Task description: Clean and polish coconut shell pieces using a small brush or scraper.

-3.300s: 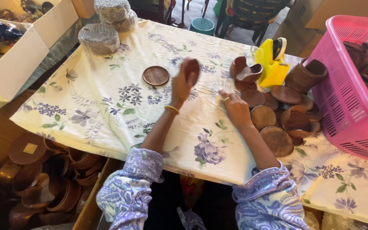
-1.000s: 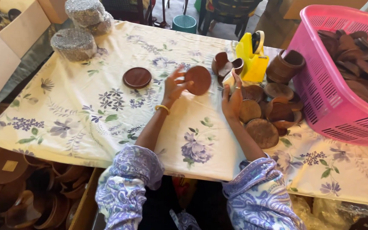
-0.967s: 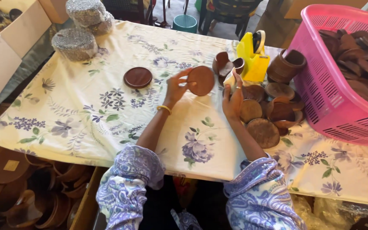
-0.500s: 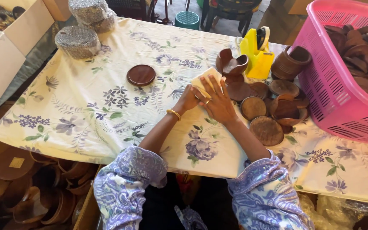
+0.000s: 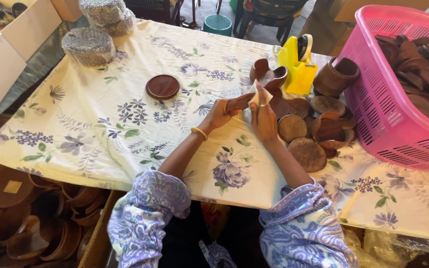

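Two hands work a round brown wooden disc (image 5: 238, 102) over a flower-printed tablecloth (image 5: 100, 134).

The left hand (image 5: 218, 114) is clamped on the disc's near edge, holding it tilted just left of the yellow tape dispenser (image 5: 297, 64) — the right hand (image 5: 263, 115) pinches a small pale cloth (image 5: 257, 98) against it. Below the dispenser lies a heap of brown wooden pieces (image 5: 310, 130); well to its left sits a lone dark round wooden coaster (image 5: 162, 87), and to its right a pink plastic basket (image 5: 373, 94).
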